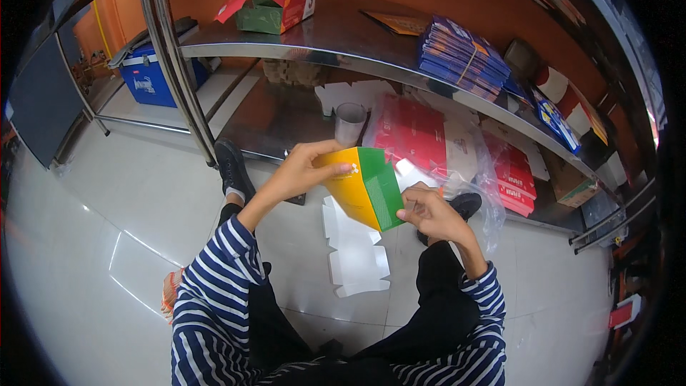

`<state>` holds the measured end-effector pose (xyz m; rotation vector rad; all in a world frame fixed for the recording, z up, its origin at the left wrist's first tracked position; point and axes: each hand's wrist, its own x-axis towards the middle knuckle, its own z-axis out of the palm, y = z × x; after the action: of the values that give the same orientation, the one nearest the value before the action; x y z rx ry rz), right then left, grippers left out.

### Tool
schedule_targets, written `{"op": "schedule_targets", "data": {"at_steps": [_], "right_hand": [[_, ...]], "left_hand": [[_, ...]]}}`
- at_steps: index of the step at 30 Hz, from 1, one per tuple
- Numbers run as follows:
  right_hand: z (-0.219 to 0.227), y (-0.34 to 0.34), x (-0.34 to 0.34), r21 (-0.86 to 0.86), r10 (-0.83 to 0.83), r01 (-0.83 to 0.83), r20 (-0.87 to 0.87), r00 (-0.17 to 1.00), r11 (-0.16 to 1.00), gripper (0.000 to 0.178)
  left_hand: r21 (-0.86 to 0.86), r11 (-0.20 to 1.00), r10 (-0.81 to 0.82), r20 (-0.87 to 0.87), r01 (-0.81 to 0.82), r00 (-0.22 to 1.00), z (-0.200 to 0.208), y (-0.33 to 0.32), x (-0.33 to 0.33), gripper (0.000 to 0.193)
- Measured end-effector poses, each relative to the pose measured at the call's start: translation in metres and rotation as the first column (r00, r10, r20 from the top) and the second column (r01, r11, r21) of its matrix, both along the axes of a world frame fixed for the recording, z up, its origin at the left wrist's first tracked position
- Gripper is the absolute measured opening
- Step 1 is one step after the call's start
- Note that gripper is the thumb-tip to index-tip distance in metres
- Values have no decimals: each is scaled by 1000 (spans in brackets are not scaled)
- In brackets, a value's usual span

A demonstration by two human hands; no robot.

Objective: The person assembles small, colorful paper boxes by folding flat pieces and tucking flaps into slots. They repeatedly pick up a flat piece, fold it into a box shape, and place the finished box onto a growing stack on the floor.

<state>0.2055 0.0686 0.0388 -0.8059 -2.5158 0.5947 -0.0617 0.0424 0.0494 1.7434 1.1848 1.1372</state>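
The person holds a yellow-and-green cardboard carton [351, 196] in the air between the knees, above the tiled floor [179, 257]. The left hand [296, 171] is closed on its upper left edge, thumb flat on the yellow face and the other fingers behind it. The right hand [432, 216] pinches the green side's lower right edge between thumb and curled fingers. Below the carton, an unfolded white carton blank [357, 261] lies on the floor. Ahead, a grey cup [350, 123] stands near red printed packaging [414, 129]; a strapped blue stack [463, 57] rests on the steel shelf [343, 25] above.
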Motion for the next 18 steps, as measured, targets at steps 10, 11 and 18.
{"op": "schedule_targets", "data": {"at_steps": [10, 11, 18], "right_hand": [[-15, -11, -34, -400, -292, 90, -479, 828, 912, 17], [-16, -14, -36, -328, -290, 133, -492, 821, 935, 16], [-1, -31, -52, 151, -130, 254, -557, 820, 955, 11]], "left_hand": [[79, 960, 270, 17, -270, 963, -12, -6, 28, 27], [90, 952, 288, 60, -292, 956, -13, -5, 30, 26], [187, 928, 295, 156, -322, 943, -16, -6, 35, 22]]}}
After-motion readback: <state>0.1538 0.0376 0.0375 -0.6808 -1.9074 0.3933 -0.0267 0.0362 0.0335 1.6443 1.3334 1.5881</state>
